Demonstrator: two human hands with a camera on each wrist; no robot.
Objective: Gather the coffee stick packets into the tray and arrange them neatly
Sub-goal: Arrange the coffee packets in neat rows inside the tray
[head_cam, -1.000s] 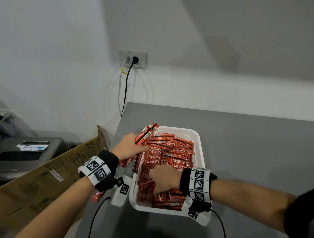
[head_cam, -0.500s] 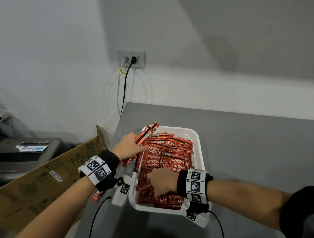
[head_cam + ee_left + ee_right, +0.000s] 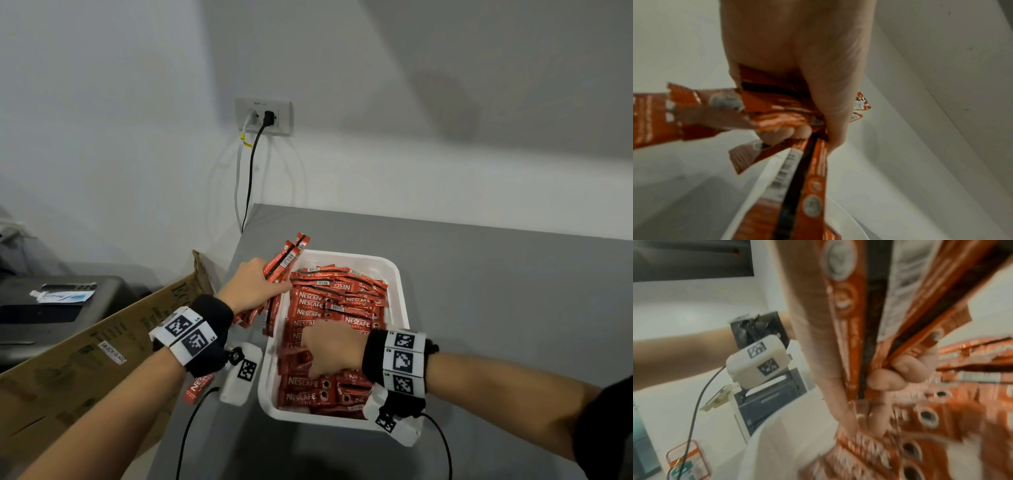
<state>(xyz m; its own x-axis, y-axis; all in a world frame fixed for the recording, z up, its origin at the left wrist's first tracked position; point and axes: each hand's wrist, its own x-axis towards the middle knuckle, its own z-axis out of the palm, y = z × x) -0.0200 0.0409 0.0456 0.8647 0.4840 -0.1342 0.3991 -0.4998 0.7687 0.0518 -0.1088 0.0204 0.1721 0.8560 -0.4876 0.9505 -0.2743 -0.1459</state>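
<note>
A white tray (image 3: 401, 294) on the grey table holds several red coffee stick packets (image 3: 337, 303) laid in rows. My left hand (image 3: 251, 286) is at the tray's left rim and grips a bundle of packets (image 3: 287, 258) that sticks up past the far corner; in the left wrist view the fingers (image 3: 781, 134) curl round the same packets (image 3: 774, 113). My right hand (image 3: 330, 347) is down in the near half of the tray, fingers curled on a few packets (image 3: 875, 331). One loose packet (image 3: 198, 387) lies on the table under my left wrist.
An open cardboard box (image 3: 85, 353) leans against the table's left edge. A dark printer (image 3: 51, 308) stands farther left. A wall socket (image 3: 263, 116) with two cables is behind the table. Bare grey table surface (image 3: 496, 291) spreads to the right of the tray.
My right hand has slid toward the tray's near left part, dragging packets with it. My left hand has kept its bundle at the tray's left rim.
</note>
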